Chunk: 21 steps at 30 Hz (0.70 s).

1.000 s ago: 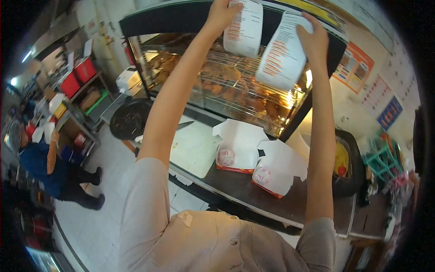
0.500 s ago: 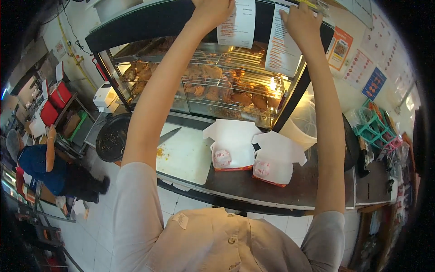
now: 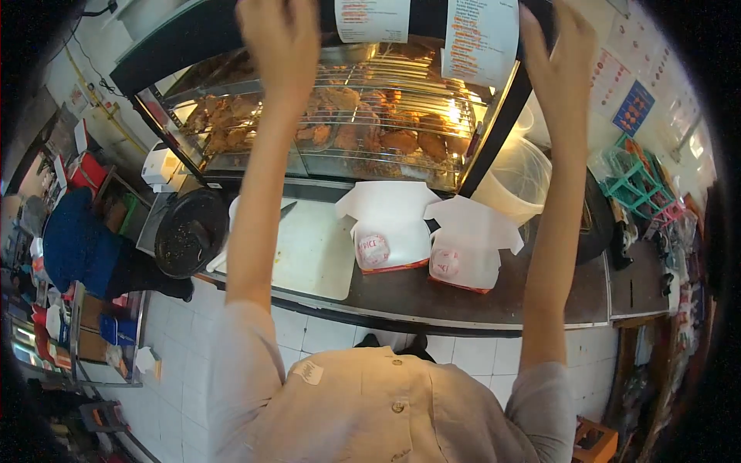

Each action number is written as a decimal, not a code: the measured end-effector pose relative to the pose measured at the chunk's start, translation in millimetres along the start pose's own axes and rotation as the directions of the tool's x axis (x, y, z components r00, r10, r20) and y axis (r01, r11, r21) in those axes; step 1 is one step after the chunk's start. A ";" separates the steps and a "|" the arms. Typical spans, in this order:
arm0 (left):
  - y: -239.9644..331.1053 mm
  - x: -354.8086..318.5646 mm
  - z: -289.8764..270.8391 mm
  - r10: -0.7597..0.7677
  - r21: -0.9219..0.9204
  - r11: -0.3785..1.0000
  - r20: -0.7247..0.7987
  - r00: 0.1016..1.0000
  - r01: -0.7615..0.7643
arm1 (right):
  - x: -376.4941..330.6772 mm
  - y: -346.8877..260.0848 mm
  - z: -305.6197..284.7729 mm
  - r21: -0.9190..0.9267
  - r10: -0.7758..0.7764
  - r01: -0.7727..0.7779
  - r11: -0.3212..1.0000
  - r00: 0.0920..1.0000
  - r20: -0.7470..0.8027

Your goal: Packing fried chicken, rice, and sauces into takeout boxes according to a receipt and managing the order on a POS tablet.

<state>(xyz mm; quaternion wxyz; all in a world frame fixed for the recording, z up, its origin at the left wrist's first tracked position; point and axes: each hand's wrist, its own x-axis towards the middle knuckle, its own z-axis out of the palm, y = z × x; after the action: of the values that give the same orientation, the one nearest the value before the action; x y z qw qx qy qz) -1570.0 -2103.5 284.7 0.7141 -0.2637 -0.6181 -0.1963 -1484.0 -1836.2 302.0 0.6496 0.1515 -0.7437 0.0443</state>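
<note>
Head view: a person in a beige shirt reaches both arms up to a heated glass display case (image 3: 231, 158) stocked with fried chicken (image 3: 363, 127). Two white paper slips printed in red hang from the case's dark top edge at 12 o'clock: a shorter slip (image 3: 373, 19) and, just to its right, a longer slip (image 3: 482, 38). The left hand (image 3: 279, 42) rests loosely closed just left of the shorter slip; whether it pinches anything cannot be told. The right hand (image 3: 562, 58) stands open-fingered just beside the longer slip, holding nothing. On the counter (image 3: 540, 297) at centre stand two white takeaway boxes with raised flaps, one (image 3: 390, 228) touching the other (image 3: 467, 247). One white cutting board (image 3: 312, 247) lies to their left, one black pan (image 3: 189, 231) at 9 o'clock.
</note>
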 end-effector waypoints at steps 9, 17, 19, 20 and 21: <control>89.6 -366.6 -113.6 -0.532 0.422 0.345 0.824 -0.196 0.838 | -405.2 -15.1 -100.5 -0.335 0.793 -0.773 0.539 0.331 0.511; 165.9 -405.3 -83.3 -0.656 0.404 0.539 0.752 0.067 0.739 | -473.8 29.8 -106.1 -0.314 0.654 -0.736 0.600 0.225 0.722; 184.9 -407.7 -79.7 -0.660 0.423 0.548 0.748 0.063 0.722 | -482.0 61.7 -122.3 -0.302 0.611 -0.729 0.614 0.197 0.767; 194.2 -408.6 -77.1 -0.650 0.431 0.563 0.758 0.055 0.705 | -479.9 81.0 -127.7 -0.351 0.595 -0.716 0.604 0.113 0.796; 204.8 -409.5 -72.9 -0.670 0.446 0.553 0.740 0.057 0.704 | -474.9 108.1 -129.3 -0.299 0.577 -0.638 0.710 0.283 0.766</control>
<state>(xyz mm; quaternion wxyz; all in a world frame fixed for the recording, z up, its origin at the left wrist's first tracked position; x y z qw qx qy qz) -1454.1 -2006.8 -153.7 0.1139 -0.0093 -0.9262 -0.3594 -1339.1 -1619.8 -129.3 0.1538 -0.1194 -0.9520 0.2361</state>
